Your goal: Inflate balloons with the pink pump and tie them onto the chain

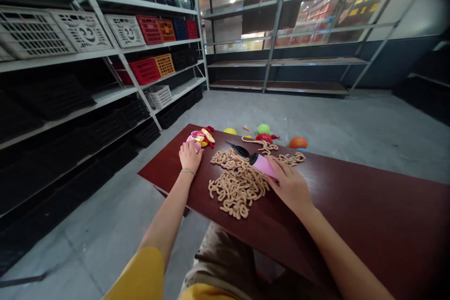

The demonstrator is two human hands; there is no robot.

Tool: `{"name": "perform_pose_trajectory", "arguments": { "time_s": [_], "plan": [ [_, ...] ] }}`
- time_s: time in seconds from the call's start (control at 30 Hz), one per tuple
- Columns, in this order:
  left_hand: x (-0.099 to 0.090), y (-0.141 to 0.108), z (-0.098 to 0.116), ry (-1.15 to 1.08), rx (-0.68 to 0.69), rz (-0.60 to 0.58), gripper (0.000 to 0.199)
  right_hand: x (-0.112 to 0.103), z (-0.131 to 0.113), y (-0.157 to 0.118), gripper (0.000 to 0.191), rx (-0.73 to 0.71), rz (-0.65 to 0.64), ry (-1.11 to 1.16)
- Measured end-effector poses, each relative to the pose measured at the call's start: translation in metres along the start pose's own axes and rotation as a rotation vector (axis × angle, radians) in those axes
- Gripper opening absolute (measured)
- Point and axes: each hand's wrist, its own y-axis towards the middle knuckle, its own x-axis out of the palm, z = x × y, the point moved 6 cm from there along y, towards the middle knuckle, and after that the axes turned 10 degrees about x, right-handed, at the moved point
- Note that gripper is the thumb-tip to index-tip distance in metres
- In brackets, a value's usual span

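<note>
The right hand (pixel 290 186) wraps a smooth pink handle (pixel 264 167) with a black tapered tip, lying against ropy tan strands (pixel 239 186) on the glossy red-brown worktop (pixel 351 229); the left hand (pixel 190 157) rests curled on a pink plastic piece (pixel 191 139).

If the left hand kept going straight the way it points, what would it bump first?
The left hand would meet the pink plastic piece by its fingertips first. It may already be touching; from this view I can't quite tell.
</note>
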Motion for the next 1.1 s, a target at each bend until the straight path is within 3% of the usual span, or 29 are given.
{"name": "perform_pose_trajectory", "arguments": {
  "time_s": [0.1, 0.27, 0.43, 0.53, 0.67, 0.8, 0.93, 1.1],
  "plan": [
    [0.003, -0.009, -0.016, 0.15, -0.138, -0.032, 0.051, 0.008, -0.008, -0.003, 0.054, -0.026, 0.015, 0.01],
    [0.013, -0.011, -0.017, 0.228, -0.201, -0.136, 0.048, 0.015, -0.017, -0.009, 0.05, -0.111, 0.041, -0.061],
    [0.011, -0.008, -0.019, 0.138, -0.177, -0.123, 0.028, 0.016, -0.024, -0.01, 0.047, -0.162, 0.045, -0.105],
    [0.007, -0.003, -0.01, -0.071, -0.104, -0.079, 0.019, 0.015, -0.023, -0.009, 0.047, -0.154, 0.055, -0.102],
    [0.006, 0.006, 0.02, -0.545, -0.075, -0.027, 0.014, 0.012, -0.019, -0.008, 0.047, -0.117, 0.064, -0.07],
    [0.017, 0.02, 0.062, -0.934, -0.277, 0.013, 0.011, 0.005, -0.009, -0.004, 0.05, -0.035, 0.08, -0.068],
    [0.045, 0.033, 0.119, -1.469, -0.525, -0.07, 0.021, -0.005, 0.012, -0.001, 0.053, 0.101, 0.121, -0.092],
    [0.076, 0.026, 0.167, -1.578, -0.678, -0.217, 0.029, -0.012, 0.032, 0.001, 0.052, 0.156, 0.118, -0.09]
  ]
}}
